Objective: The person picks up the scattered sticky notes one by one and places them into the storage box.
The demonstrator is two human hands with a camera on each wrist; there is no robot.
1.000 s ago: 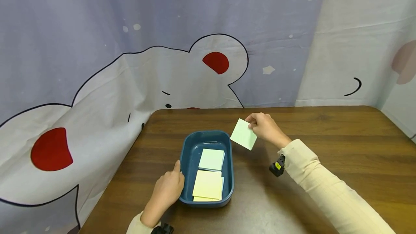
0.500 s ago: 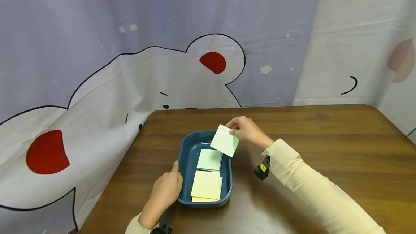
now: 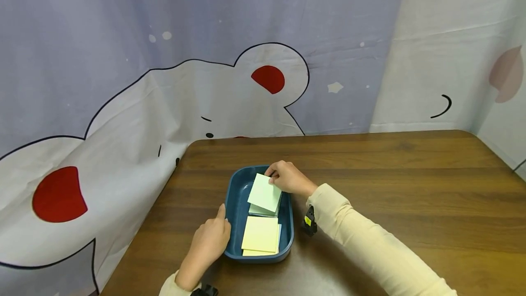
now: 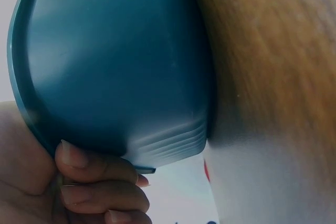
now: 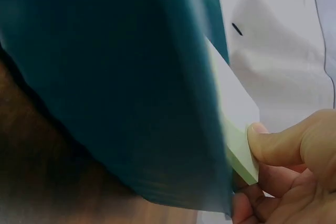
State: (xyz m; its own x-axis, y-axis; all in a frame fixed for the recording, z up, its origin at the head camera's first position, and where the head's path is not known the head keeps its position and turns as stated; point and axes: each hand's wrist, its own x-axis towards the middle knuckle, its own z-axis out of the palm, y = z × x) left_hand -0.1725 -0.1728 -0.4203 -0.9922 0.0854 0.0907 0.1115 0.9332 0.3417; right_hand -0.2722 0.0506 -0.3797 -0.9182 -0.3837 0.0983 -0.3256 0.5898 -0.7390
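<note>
A dark blue plastic container stands on the table. At its left rim is my left hand, one finger pointing along the edge; in the left wrist view its other fingers curl against the outer wall, so it holds the rim. My right hand pinches a light green sticky note pad by its far right corner, tilted over the container's far half. Below it, partly covered, lies another green sticky note pad. Yellow sticky note pads lie in the near half, a pale blue edge beside them.
The brown wooden table stretches right and behind the container. A curtain with cartoon figures hangs along the table's far and left sides. In the right wrist view the container's wall hides most of the inside.
My right hand has carried the green sticky note pad left and down, from beside the container to over the green one inside. The left hand has stayed at the rim.
</note>
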